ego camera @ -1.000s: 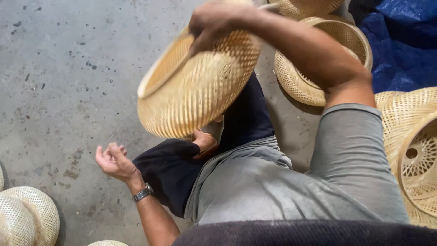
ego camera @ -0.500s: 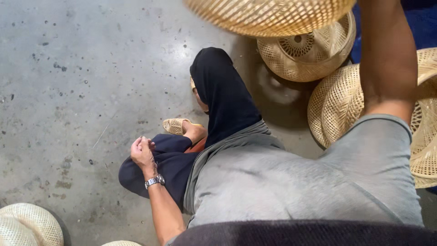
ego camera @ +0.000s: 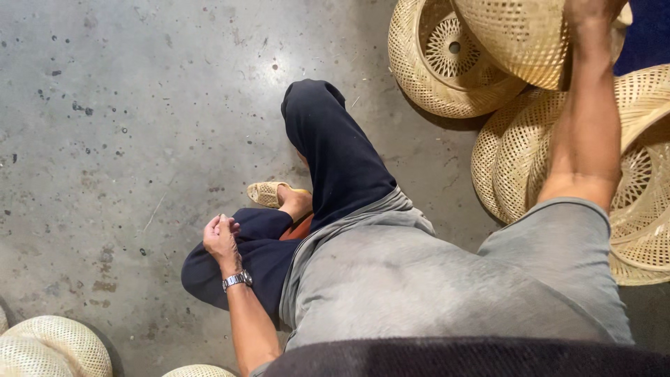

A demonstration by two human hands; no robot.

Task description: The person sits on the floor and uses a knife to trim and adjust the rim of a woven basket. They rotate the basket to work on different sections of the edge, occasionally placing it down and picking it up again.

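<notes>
Woven basket (ego camera: 520,38), pale straw colour, dome-shaped and turned upside down: it sits at the upper right, held up by my right hand above the other baskets there. Listing from the left: two pale woven domes (ego camera: 49,345) lie at the lower left corner on the grey concrete floor (ego camera: 139,105), and the rim of a third (ego camera: 199,371) shows at the bottom edge. Next, my left hand (ego camera: 221,236), loosely curled with fingers folded in, holds nothing and rests just above my dark-trousered knee; a metal wristwatch (ego camera: 237,280) sits on that wrist. Beside it, a woven tan slipper (ego camera: 269,193) on my foot, tucked under my other leg, which is bent and points up the frame. My grey shirt fills the lower middle. Further right, an open basket (ego camera: 436,63) lies on the floor with its lattice bottom showing, partly covered by the held basket. My right hand (ego camera: 590,10) is at the top edge, gripping the held basket at its rim; the fingers are mostly cut off by the frame, so I cannot tell exactly how they close. Below my right forearm, a stack of nested open-weave baskets (ego camera: 513,153) leans on the floor, reaching the right edge. A patch of blue sheet (ego camera: 645,35) shows in the top right corner.
</notes>
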